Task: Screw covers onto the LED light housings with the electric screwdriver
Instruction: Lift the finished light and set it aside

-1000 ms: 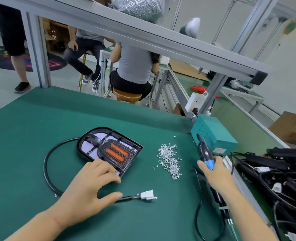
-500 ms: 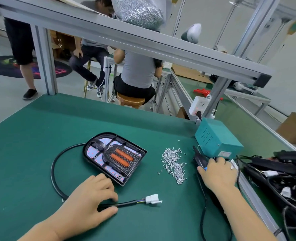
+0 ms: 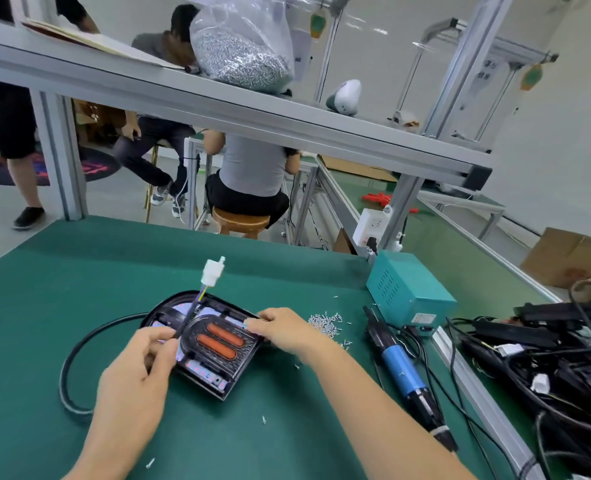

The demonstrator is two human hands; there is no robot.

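Note:
A black LED light housing (image 3: pixel 214 355) with two orange strips lies on the green mat. My left hand (image 3: pixel 141 372) pinches its black cable (image 3: pixel 186 320) just below the white connector (image 3: pixel 212 271), which stands raised above the housing. My right hand (image 3: pixel 280 332) grips the housing's right edge. The electric screwdriver (image 3: pixel 399 367), black with a blue grip, lies on the mat to the right, free of both hands. A pile of small silver screws (image 3: pixel 327 322) sits between the housing and the screwdriver.
A teal power box (image 3: pixel 408 289) stands at the back right. More black housings and tangled cables (image 3: pixel 547 358) are heaped at the right. The cable loops on the mat at the left (image 3: pixel 69 368). A bag of screws (image 3: pixel 242 46) rests on the overhead shelf. People sit beyond the bench.
My right hand let go of the screwdriver, which now lies on the mat, and moved to the housing's right edge. My left hand picked up the cable and lifted the connector.

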